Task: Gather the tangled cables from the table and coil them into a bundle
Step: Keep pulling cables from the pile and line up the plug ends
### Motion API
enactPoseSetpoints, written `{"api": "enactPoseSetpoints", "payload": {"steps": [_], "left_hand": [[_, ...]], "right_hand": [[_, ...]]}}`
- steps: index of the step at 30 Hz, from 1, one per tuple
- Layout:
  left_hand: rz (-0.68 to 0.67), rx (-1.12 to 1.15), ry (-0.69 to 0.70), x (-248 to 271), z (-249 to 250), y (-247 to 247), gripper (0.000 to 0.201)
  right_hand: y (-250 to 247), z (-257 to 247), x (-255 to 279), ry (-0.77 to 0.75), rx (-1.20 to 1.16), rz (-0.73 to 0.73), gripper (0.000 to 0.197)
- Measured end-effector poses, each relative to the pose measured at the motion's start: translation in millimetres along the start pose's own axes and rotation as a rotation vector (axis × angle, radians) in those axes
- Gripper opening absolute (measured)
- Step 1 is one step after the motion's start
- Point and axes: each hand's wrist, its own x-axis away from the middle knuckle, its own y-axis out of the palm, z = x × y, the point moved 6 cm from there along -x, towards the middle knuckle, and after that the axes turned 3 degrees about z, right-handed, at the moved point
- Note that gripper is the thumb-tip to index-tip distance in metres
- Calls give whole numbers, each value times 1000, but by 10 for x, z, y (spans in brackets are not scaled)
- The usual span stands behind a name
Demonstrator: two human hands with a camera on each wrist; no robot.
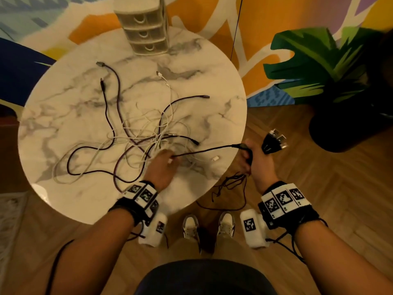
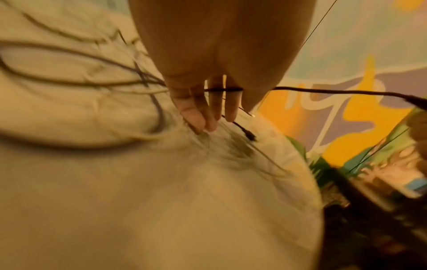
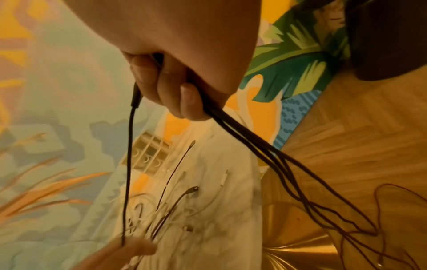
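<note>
Now right grip (image 1: pixel 258 158) clenches black cable loops (image 3: pixel 233 126), left grip (image 1: pixel 161 165) pinches the taut strand (image 1: pixel 208 149); best fed gently off the bench (image 1: pixel 63 124) tangle (image 1: pixel 148 133).

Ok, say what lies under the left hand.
Tangled white and dark cables on the round marble table; a black cable passes through the left hand. What the palm covers is hidden.

Head camera looks steeply down over the table (image 1: pixel 53 124); both wrist cameras, very close, face the same tangled cables (image 1: pixel 146 141).
</note>
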Motion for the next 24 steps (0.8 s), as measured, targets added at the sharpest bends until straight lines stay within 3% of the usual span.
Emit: {"api": "enactPoseSetpoints", "payload": {"steps": [3, 6, 11, 12, 13, 16, 18, 21, 24], "left_hand": [[155, -49, 69, -75, -4, -357, 21], [131, -240, 146, 2, 367, -410, 32], [-520, -540, 247, 368, 488, 275, 34], [-566, -571, 252, 401, 454, 326, 40], [-531, -567, 267, 397, 484, 313, 47], [-150, -344, 390, 283, 937, 56, 52], [29, -284, 510, 251, 1333, -75, 49], [-31, -440, 557, 200, 1678, 93, 30], [-110, -175, 391, 132, 1663, 271, 18]], "right_hand": [[-149, 83, -82, 33, 59, 64, 44], [-142, 132, -83, 66, -4, 76, 47], [-237, -49, -108, 17, -96, 189, 44], [-244, -86, -109, 5, -79, 195, 43], [-258, -107, -117, -5, -56, 195, 40], [-262, -133, -98, -17, 33, 144, 35], [-237, -124, -77, -37, 93, 78, 36], [-205, -115, -45, -84, 230, -5, 37], [-199, -152, 35, -130, 241, -55, 35]]}}
